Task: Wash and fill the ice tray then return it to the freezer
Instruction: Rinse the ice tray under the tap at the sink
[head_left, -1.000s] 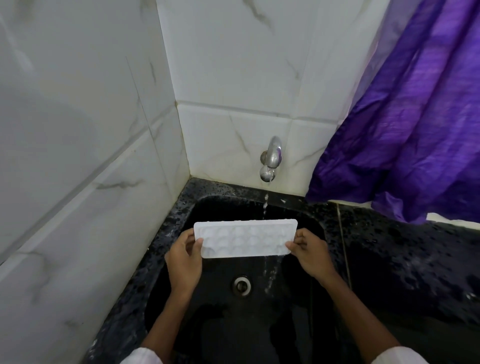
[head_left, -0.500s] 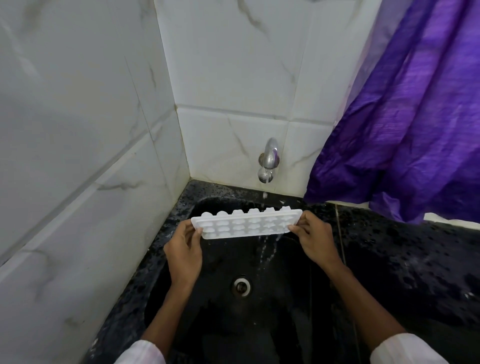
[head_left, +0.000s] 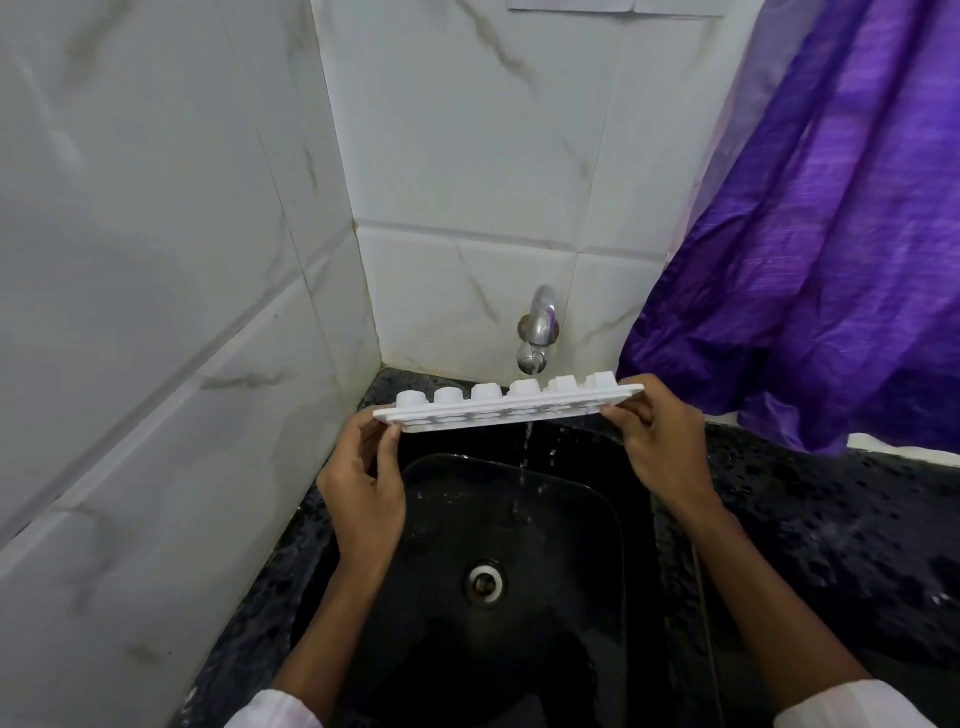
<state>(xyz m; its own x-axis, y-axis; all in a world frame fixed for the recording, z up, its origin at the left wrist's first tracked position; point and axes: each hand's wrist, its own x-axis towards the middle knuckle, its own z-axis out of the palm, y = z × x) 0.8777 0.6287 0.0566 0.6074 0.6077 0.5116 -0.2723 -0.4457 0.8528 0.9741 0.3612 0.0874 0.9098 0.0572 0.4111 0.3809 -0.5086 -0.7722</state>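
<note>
A white plastic ice tray (head_left: 506, 405) hangs over the black sink (head_left: 587, 519), right under the chrome tap (head_left: 537, 330). It is turned upside down, with the cup bottoms pointing up and away from me. My left hand (head_left: 363, 483) pinches its left end and my right hand (head_left: 657, 441) pinches its right end. A thin stream of water falls from the tap past the tray's edge into the basin.
White marble-look tiled walls (head_left: 182, 260) close in at the left and behind. A purple curtain (head_left: 810, 234) hangs at the right over the wet black speckled counter (head_left: 831, 519). The drain (head_left: 485, 582) sits in the middle of the basin.
I have lifted the tray toward the tap and turned it from facing me to upside down. Water drains off it.
</note>
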